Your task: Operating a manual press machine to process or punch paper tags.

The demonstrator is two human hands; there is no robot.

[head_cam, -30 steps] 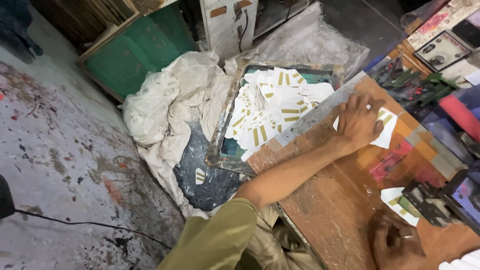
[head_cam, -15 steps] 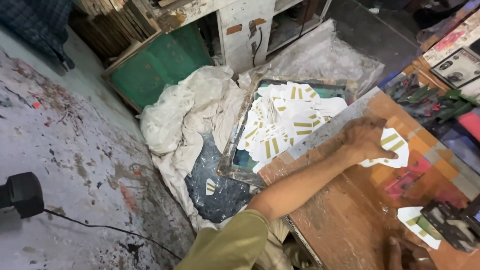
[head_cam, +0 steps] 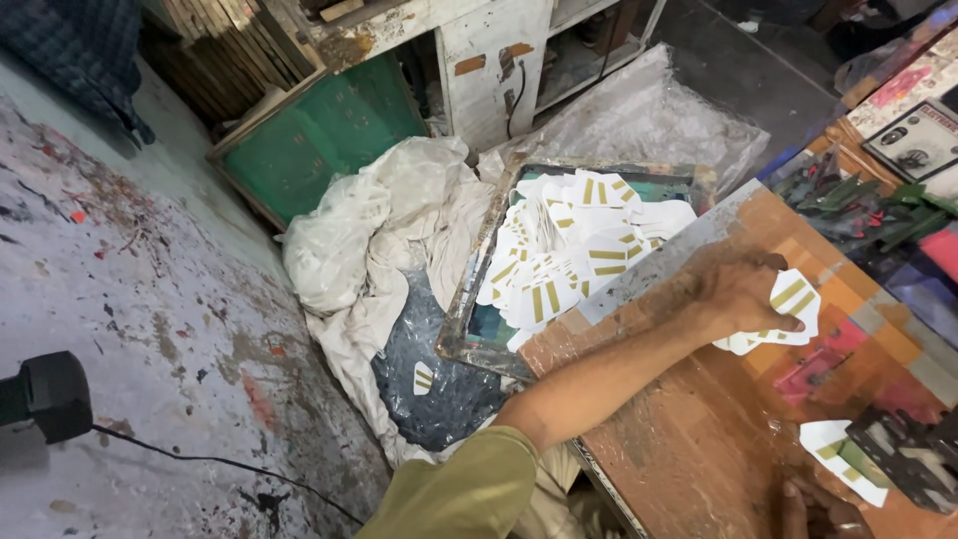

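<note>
My left hand [head_cam: 733, 291] rests on the orange-brown worktable [head_cam: 699, 439], fingers closed around a few white cards with gold stripes [head_cam: 793, 299]. Beyond the table's edge, a framed tray [head_cam: 461, 329] holds a heap of the same striped cards [head_cam: 574, 250]. Only the fingertips of my right hand [head_cam: 820, 509] show at the bottom edge, next to another white card [head_cam: 833, 444] on the table. Whether that hand holds anything is hidden.
A crumpled white cloth [head_cam: 369, 230] and dark plastic lie beside the tray, with one stray card [head_cam: 423, 377] on them. A green framed screen [head_cam: 319, 130] leans behind. A black clamp [head_cam: 908, 454] and green tools [head_cam: 858, 200] sit on the table. A black object [head_cam: 45, 394] with a cable lies on the stained floor.
My left hand lay flat with spread fingers on the cards; now its fingers have closed on them. The view has swung toward the floor, and my right hand has slid almost out of view.
</note>
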